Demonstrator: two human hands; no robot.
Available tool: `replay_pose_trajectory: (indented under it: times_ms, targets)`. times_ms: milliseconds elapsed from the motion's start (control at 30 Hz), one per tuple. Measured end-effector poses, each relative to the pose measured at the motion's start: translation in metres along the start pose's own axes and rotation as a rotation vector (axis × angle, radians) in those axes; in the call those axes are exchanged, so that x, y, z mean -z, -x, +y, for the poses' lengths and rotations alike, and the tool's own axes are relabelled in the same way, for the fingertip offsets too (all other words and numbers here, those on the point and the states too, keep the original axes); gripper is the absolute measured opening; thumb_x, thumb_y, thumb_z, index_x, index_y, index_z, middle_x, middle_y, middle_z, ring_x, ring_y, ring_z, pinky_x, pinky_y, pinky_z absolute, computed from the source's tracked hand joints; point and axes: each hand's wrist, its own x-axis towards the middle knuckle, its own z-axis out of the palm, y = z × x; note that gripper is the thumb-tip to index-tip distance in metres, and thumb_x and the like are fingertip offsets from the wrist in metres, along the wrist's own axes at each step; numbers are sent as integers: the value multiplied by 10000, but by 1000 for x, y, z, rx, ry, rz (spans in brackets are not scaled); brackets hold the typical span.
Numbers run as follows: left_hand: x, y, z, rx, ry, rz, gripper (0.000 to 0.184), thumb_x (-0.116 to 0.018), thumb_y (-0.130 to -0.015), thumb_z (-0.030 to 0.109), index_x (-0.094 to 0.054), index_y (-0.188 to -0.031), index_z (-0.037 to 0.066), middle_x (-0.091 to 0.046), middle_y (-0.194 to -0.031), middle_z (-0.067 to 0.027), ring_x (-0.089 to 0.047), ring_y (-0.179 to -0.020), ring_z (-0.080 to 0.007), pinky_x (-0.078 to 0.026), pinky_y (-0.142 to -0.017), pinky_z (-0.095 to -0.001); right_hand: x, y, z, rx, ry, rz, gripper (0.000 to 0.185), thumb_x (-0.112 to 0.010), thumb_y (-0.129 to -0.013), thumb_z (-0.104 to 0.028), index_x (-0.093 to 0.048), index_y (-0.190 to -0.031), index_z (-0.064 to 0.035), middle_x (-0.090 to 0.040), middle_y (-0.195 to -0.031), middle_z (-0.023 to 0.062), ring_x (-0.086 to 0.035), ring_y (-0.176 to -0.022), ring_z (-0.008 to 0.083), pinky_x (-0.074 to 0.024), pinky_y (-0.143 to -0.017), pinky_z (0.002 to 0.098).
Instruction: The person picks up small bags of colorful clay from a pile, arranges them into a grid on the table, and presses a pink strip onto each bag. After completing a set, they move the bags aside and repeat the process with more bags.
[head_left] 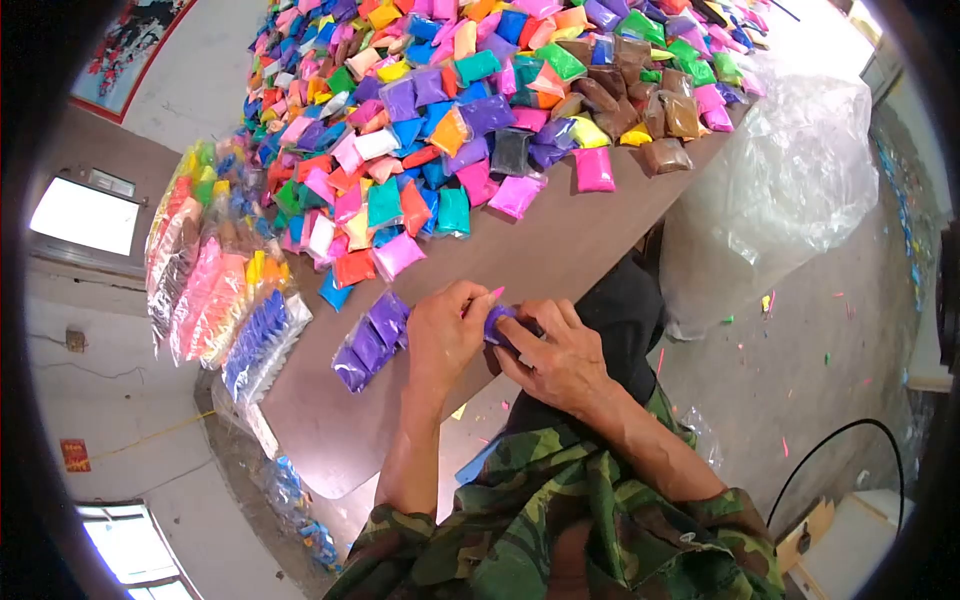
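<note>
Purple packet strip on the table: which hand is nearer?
Left. The left hand is right beside the purple packet strip; the right hand is farther, past the left.

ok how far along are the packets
Probably done: the filled clear plastic bags at far left and the purple plastic packets beside the left hand. In hand: another purple packet, at the right hand. Seemingly left: the big multicoloured packet heap.

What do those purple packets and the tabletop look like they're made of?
Purple packets: glossy, clear plastic film, judging by crinkles and glints; I can't tell what the purple filling is. Tabletop: smooth, perhaps laminate or painted board, given its even brown surface and soft glare.
</note>
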Motion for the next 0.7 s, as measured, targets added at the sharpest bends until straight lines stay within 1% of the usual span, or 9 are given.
replay_pose_trajectory:
  times_ms: [67,167,267,367,467,567,667,700]
  targets:
    - [-1,-1,-3,-44,-35,55,143,-779,-963,144,-775,-995,5,-770,-897,-171,-744,-772,-281,-552,-703,-387,-1,4,0,-9,8,5,408,-904,-779,-192,-776,-1166,-172,-643,-1117,34,-654,-934,254,-569,-685,360]
    - [15,10,15,16,21,53,131,-781,-966,126,-774,-990,-2,-768,-884,-164,-727,-752,-256,-541,-693,-372,-3,6,0,-12,2,25,394,-904,-785,-198,-776,-1156,-159,-642,-1113,38,-654,-936,254,-568,-680,356]
    - [18,34,24,17,36,4,97,-777,-960,103,-748,-960,11,-735,-857,-153,-716,-757,-323,-541,-688,-430,-1,4,-3,-25,0,21,386,-905,-792,-203,-776,-1151,-143,-640,-1108,41,-655,-937,251,-568,-674,355]
    - [5,46,7,40,91,72,95,-778,-962,93,-747,-959,3,-733,-852,-154,-710,-763,-319,-538,-692,-421,1,4,-3,-27,-17,-18,358,-865,-854,-232,-741,-1171,-121,-618,-1094,70,-643,-946,294,-586,-720,386]
    - [4,38,-3,-12,-1,176,85,-782,-959,85,-750,-959,7,-738,-853,-148,-698,-743,-314,-535,-688,-420,-2,5,-3,-10,1,12,380,-878,-839,-238,-737,-1171,-119,-619,-1089,70,-643,-948,292,-584,-717,383]
    - [14,41,5,94,58,96,76,-782,-960,80,-751,-957,11,-734,-845,-145,-694,-736,-312,-533,-682,-425,-2,6,-5,-17,16,26,398,-890,-826,-243,-735,-1169,-117,-618,-1077,70,-640,-945,292,-586,-718,384]
    - [12,57,19,60,138,81,79,-780,-961,87,-751,-952,15,-729,-834,-142,-690,-726,-312,-530,-672,-427,-6,8,-2,-19,23,46,414,-898,-820,-250,-733,-1174,-116,-622,-1084,74,-642,-952,290,-588,-723,383]
    - [11,58,15,59,97,103,79,-780,-960,89,-752,-952,16,-727,-830,-141,-689,-723,-312,-529,-671,-425,-6,9,-2,-18,26,44,418,-896,-822,-263,-734,-1178,-115,-625,-1091,76,-643,-956,289,-588,-724,382]
